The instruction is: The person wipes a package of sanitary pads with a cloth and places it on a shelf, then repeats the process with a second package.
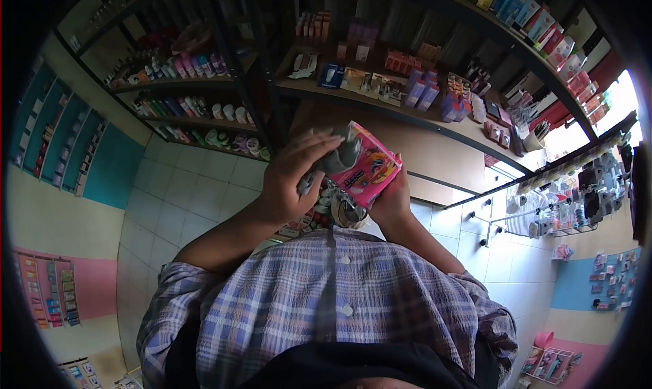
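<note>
In front of my chest, my right hand [392, 197] grips a bright pink box [370, 168] with colourful printing, from its right and lower side. The box is tilted. My left hand [291, 168] is closed around a crumpled grey cloth [341, 157]. The cloth lies against the box's left edge and upper corner. Some fingers of my right hand are hidden behind the box.
Ahead, a dark-framed shelf [435, 125] carries purple boxes [421, 90] and other small packages. Bottles [197, 64] and jars line the left shelves. A wheeled white rack [490, 220] stands on the tiled floor [183, 185] to the right.
</note>
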